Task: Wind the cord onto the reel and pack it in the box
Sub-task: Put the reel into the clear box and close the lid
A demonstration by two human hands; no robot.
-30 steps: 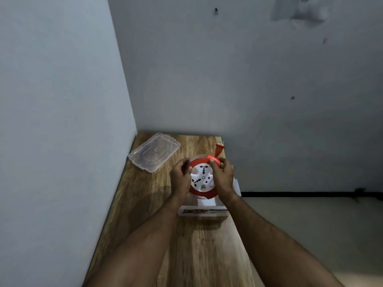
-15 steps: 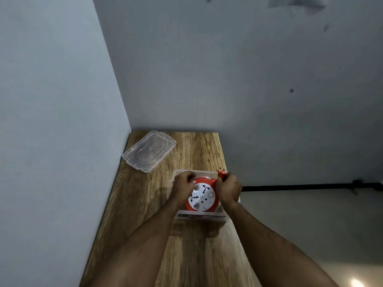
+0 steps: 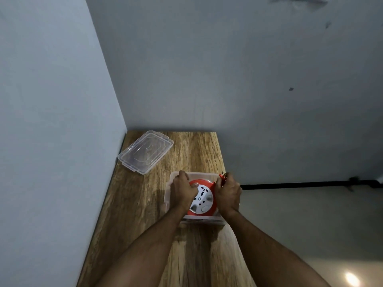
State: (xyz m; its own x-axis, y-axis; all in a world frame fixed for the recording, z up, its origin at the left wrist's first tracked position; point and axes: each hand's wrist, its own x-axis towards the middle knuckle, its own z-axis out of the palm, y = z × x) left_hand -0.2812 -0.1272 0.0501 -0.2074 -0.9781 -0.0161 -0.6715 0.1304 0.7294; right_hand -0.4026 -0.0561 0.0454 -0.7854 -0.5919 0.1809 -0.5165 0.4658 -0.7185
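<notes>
Your reel [image 3: 202,200], orange w/ white socket face, sits inside the clear box [image 3: 168,184] near the table's [image 3: 145,204] right edge. Your left hand [image 3: 183,192] grips the reel's left rim, fingers curled over it. Your right hand [image 3: 228,193] holds the right rim & pinches the orange plug [image 3: 221,176] at the box's far right corner. Clear lid [image 3: 145,151] lies apart, far left by the wall.

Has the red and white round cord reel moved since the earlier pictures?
Yes. The red and white round cord reel went down into the clear plastic box, away from the clear lid.
</notes>
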